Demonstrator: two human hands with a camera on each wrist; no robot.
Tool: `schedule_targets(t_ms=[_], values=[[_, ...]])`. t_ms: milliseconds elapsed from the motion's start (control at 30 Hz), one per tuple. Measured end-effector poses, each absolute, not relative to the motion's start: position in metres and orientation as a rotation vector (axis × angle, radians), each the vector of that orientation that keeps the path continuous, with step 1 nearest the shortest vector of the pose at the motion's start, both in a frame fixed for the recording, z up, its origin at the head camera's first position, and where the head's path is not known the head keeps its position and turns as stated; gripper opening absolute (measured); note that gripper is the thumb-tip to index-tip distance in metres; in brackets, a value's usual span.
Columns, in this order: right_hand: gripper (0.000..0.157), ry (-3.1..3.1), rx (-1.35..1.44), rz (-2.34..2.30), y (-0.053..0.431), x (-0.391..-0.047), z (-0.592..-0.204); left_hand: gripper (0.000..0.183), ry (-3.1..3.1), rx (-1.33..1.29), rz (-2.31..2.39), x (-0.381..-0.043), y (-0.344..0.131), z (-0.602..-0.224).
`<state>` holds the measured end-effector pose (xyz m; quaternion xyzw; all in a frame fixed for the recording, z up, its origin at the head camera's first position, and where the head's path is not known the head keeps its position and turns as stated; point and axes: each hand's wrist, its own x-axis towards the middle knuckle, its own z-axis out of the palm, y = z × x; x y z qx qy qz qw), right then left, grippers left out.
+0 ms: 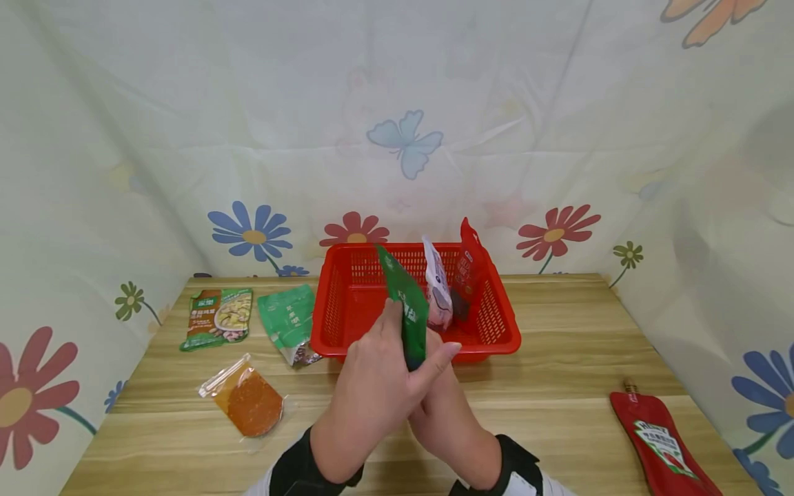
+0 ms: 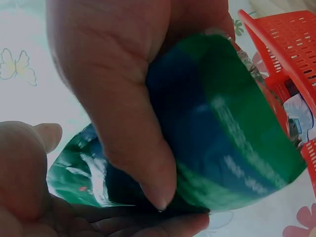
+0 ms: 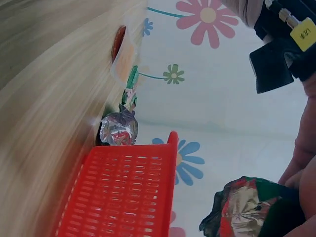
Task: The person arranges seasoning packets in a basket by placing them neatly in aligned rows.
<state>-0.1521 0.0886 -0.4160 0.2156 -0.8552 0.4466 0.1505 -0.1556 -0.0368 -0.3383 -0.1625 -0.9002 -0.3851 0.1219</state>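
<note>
A green packet (image 1: 406, 303) stands upright between my hands, over the front of the red basket (image 1: 331, 331). My left hand (image 1: 375, 375) grips it from the left. In the left wrist view the left thumb (image 2: 138, 153) bends across the packet's dark blue and green face (image 2: 212, 113). My right hand (image 1: 443, 413) is partly hidden behind the left one. Its straight fingers (image 2: 168, 224) lie flat under the packet's edge, the thumb standing apart. The right wrist view catches the packet's crinkled silvery end (image 3: 247, 207).
Inside the basket, a white and pink packet (image 1: 437, 289) and a red packet (image 1: 469, 269) lean at the right. Left of it lie a green pouch (image 1: 291, 317), a brown-green packet (image 1: 220, 320) and a clear pouch of orange paste (image 1: 248, 399). A red ketchup pouch (image 1: 664, 441) lies far right.
</note>
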Motion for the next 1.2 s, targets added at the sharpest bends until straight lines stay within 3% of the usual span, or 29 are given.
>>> schedule_targets(t_ms=[267,467,600,867,1200], values=[[0.088,-2.538,0.659,0.929,0.077,-0.152,-0.408,0.054,-2.570,-0.484,-1.216,-0.161,-0.039,-0.340],[0.097,-2.561,0.663,0.845,0.076,-0.147,-0.413,0.025,-2.553,-0.466,-1.214,-0.166,-0.044,-0.344],[0.109,-2.616,0.624,0.963,0.079,-0.146,-0.411,0.022,-2.565,-0.477,-1.220,-0.169,-0.048,-0.344],[0.097,-2.610,0.686,1.043,0.093,-0.151,-0.413,0.018,-2.692,-0.433,-1.112,-0.176,-0.052,-0.339],[0.076,-2.507,0.846,0.813,0.133,-0.172,-0.426,0.028,-2.775,-0.492,-0.915,-0.189,-0.052,-0.333]])
